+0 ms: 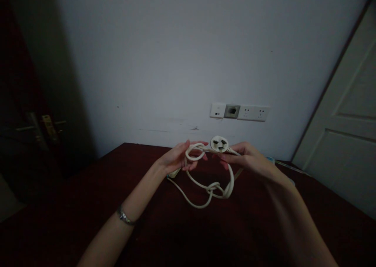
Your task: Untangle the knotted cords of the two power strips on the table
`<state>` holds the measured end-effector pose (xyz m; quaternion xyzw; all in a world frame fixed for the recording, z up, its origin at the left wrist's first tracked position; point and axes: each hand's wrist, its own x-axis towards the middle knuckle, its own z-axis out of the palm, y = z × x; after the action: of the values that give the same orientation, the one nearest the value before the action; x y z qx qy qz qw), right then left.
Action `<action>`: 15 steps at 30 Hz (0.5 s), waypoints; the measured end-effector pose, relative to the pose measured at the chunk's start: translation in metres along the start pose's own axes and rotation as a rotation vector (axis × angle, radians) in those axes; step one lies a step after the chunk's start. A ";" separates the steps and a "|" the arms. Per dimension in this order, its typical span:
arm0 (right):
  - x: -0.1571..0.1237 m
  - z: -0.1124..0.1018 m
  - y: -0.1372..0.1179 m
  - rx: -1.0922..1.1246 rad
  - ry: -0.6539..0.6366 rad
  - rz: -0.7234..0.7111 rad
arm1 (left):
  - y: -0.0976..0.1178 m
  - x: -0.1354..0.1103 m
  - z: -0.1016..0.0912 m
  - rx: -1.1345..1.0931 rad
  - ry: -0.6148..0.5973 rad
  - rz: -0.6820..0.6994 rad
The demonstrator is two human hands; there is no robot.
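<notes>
white, smooth and rubbery-looking, the cord (230, 186) is held in both hands in front of the wall, over the dark red table (141, 161). its round plug (219, 144) has a flat face, turned outward, with three dark metal pins. one stretch of cord curls into a ring at the left hand (179, 157); below, two strands cross in a small knot (213, 187). whether the lower bends touch the table, i cannot tell.

the left grip is loosely curled, fingers partly spread, with the ring between thumb and fingers. the right hand (248, 157) has a narrow grip, thumb and fingers closed on the cord just beside the plug. a pale block (174, 173) sits partly hidden behind the left hand. behind, flat square-edged sockets (253, 113) are set in the matte, pale wall (147, 63).
</notes>
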<state>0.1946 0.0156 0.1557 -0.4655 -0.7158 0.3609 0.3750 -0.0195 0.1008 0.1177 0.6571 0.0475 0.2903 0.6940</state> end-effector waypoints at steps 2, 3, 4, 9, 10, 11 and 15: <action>-0.002 -0.003 0.000 0.006 -0.011 0.015 | 0.001 -0.001 0.002 -0.013 0.013 -0.021; -0.003 -0.004 0.000 0.001 -0.018 0.021 | 0.001 -0.001 0.003 -0.001 0.027 -0.031; -0.004 -0.005 0.000 -0.008 -0.028 0.028 | 0.002 -0.002 0.004 0.015 0.041 -0.042; -0.007 -0.004 -0.003 -0.058 -0.091 0.048 | 0.007 -0.006 0.009 0.090 0.056 -0.127; -0.008 -0.003 -0.004 -0.077 -0.106 0.051 | 0.008 -0.006 0.010 0.117 0.055 -0.141; -0.009 -0.002 -0.007 -0.099 -0.121 0.052 | 0.008 -0.006 0.011 0.144 0.053 -0.148; -0.014 0.002 -0.016 -0.190 -0.169 0.036 | 0.006 -0.007 0.016 0.202 0.024 -0.113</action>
<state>0.1904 -0.0030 0.1653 -0.4795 -0.7675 0.3361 0.2610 -0.0202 0.0834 0.1229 0.7164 0.1219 0.2523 0.6389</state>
